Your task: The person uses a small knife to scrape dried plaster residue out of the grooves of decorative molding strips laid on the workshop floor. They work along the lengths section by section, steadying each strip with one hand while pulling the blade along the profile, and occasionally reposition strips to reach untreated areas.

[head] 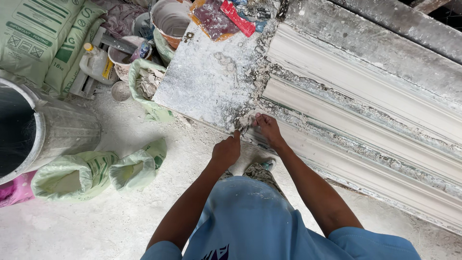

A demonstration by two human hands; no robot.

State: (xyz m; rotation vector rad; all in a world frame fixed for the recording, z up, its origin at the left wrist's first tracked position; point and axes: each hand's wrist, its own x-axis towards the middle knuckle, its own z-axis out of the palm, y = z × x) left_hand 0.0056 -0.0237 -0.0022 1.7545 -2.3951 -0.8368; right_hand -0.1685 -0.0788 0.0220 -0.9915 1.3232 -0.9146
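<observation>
Open floor [96, 221] lay to the person's left and below the bench, while farther left a metal drum [53, 130] and two slumped green sacks [98, 171] closed off that side. The flat plaster-crusted slab [211, 82] offered bare surface above the left hand [226, 150] and the right hand [268, 129], but its far end was crowded by a bucket [171, 19] and red and blue scrapers [226, 14]. To the right, the long white moulding [365, 125] with its raised ridges ran across the bench and blocked any level sweep, and crumbled plaster [262, 103] lined its near end just beside the hands.
</observation>
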